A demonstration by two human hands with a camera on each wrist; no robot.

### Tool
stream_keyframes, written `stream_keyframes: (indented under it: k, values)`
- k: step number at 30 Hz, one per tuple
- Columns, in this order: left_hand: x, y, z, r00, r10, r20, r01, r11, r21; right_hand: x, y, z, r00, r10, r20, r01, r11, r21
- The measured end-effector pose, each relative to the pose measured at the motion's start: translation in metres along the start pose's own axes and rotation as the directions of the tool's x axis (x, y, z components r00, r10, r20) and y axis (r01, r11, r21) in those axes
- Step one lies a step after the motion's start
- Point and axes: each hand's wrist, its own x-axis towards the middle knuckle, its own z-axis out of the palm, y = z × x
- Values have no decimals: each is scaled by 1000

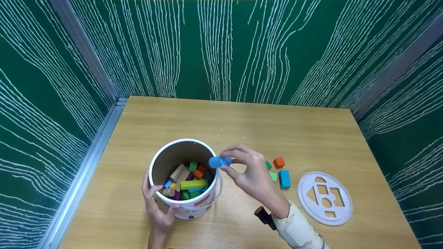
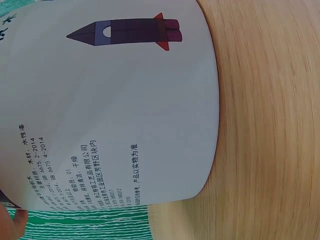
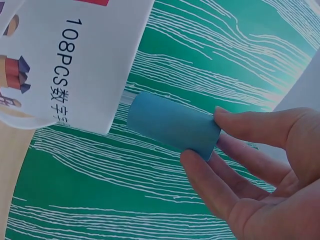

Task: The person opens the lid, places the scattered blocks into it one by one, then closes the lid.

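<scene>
Many coloured blocks (image 1: 193, 184) inside white bucket (image 1: 187, 213).

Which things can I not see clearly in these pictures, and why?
Floor of bucket: head view, hidden by blocks.
Two green blocks: head view, partly behind the right hand.
Left hand: left wrist view, mostly cut off at lower left.
Pale specks on table: head view, too small.

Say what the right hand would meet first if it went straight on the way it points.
Most likely the rim of the white bucket, with the blue cylinder in the right hand touching it first. Height is unclear, so the cylinder may clear it and pass above the blocks inside.
</scene>
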Motion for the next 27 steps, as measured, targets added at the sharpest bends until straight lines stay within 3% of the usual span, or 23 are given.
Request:
stream_keyframes:
  k: [7, 14, 23, 27]
  values:
    - [15, 39, 2, 1000, 10, -6, -9, 1000, 17, 3, -1, 9, 999, -43, 28, 44, 999, -32]
    - [14, 39, 2, 1000, 0, -3, 0, 1000, 8, 7, 2, 18, 996, -38, 86, 41, 999, -33]
    - [6, 16, 1, 1000, -11, -8, 11, 1000, 23, 8, 6, 30, 986, 5, 169, 0, 1000, -26]
    - [9, 22, 2, 1000, 12, -10, -12, 1000, 20, 9, 8, 36, 980, 3, 200, 4, 999, -35]
